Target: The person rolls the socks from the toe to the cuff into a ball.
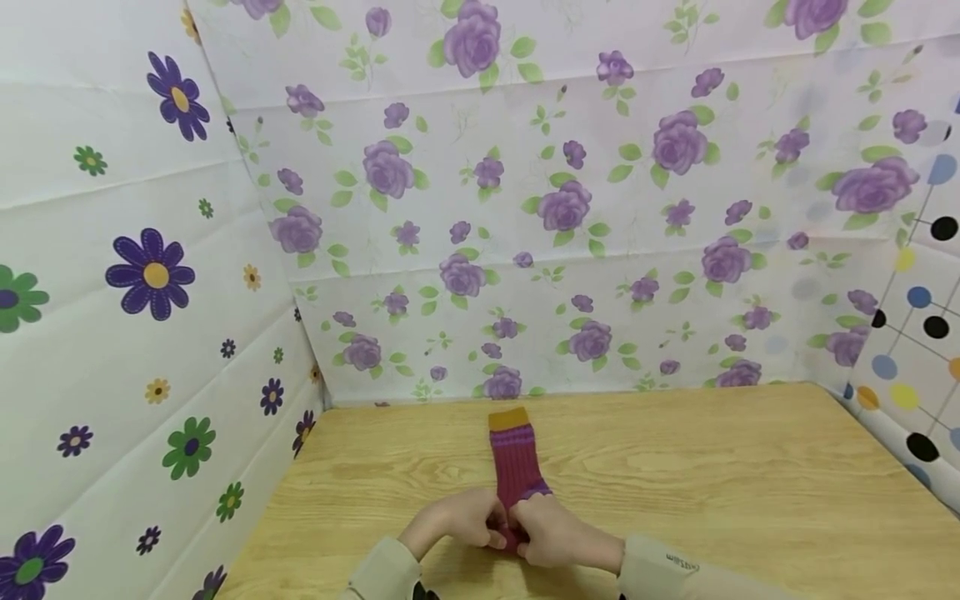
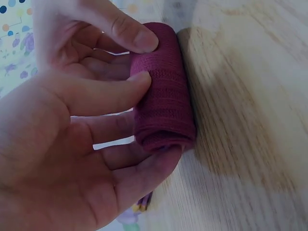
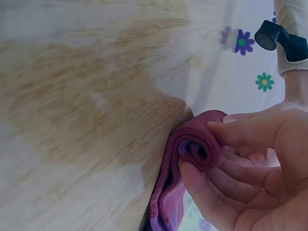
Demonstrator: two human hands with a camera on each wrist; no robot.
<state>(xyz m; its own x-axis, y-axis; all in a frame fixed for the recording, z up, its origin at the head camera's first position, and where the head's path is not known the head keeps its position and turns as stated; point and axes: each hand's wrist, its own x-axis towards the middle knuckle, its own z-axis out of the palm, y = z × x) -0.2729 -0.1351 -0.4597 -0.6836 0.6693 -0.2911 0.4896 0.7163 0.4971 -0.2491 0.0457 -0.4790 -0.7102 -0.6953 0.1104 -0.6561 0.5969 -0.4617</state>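
A maroon ribbed sock (image 1: 516, 467) with purple stripes and a mustard cuff lies lengthwise on the wooden table, its near end rolled up. My left hand (image 1: 471, 515) grips one end of the roll (image 2: 161, 91), thumb on the near face and fingers curled beneath. At the other end, my right hand (image 1: 557, 533) pinches the roll between thumb and fingers. Seen from the right wrist, the spiral end (image 3: 197, 150) shows layered fabric with purple inside, and the flat double layer runs off from it along the tabletop.
The wooden table (image 1: 697, 467) extends to both sides of the sock. Behind it hangs a rose-printed sheet (image 1: 465, 183), with a daisy-printed sheet (image 1: 82, 350) on the left and a dotted one (image 1: 907, 367) on the right.
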